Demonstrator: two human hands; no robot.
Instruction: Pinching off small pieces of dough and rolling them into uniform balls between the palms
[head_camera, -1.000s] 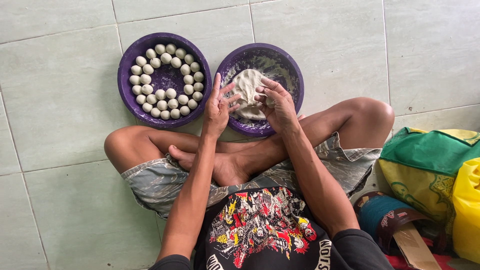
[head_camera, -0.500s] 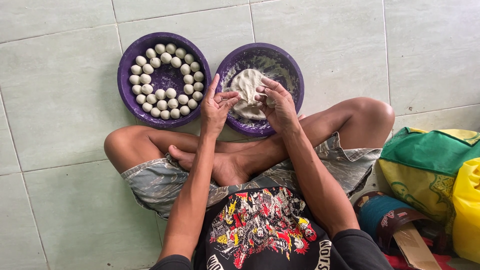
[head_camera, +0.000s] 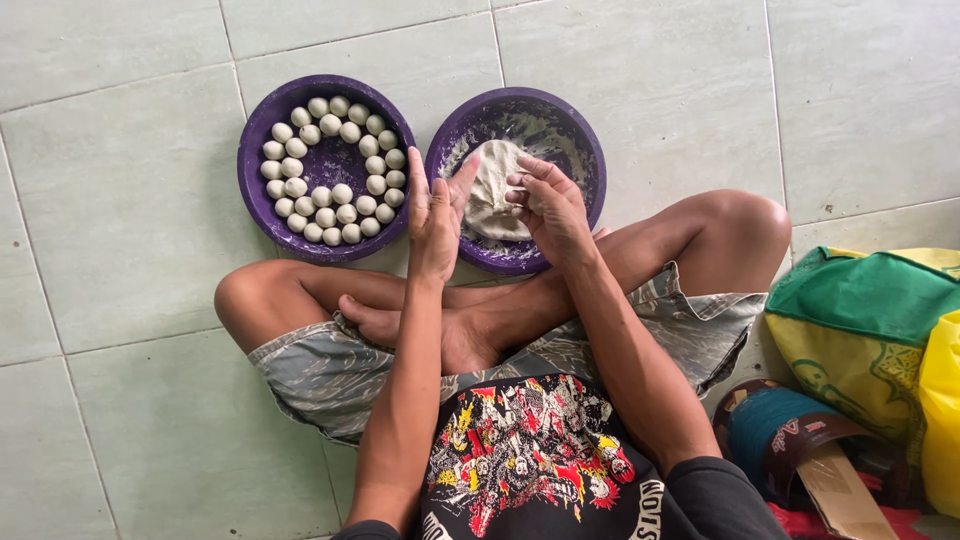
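The floor (head_camera: 130, 200) was laid with large pale green tiles, thin grey grout lines running between them. Two round purple bowls stood on it side by side, nearly touching: the left bowl (head_camera: 258, 200) held rows of small pale dough balls (head_camera: 330, 170), and the right bowl (head_camera: 585, 150), smeared whitish inside, held a lump of dough (head_camera: 492, 190). A person sat cross-legged on the tiles just behind the bowls, bare feet (head_camera: 420, 325) tucked in. To the right, a green and yellow bag (head_camera: 850, 320) lay on the floor, with a dark round container (head_camera: 775, 425) beside it.
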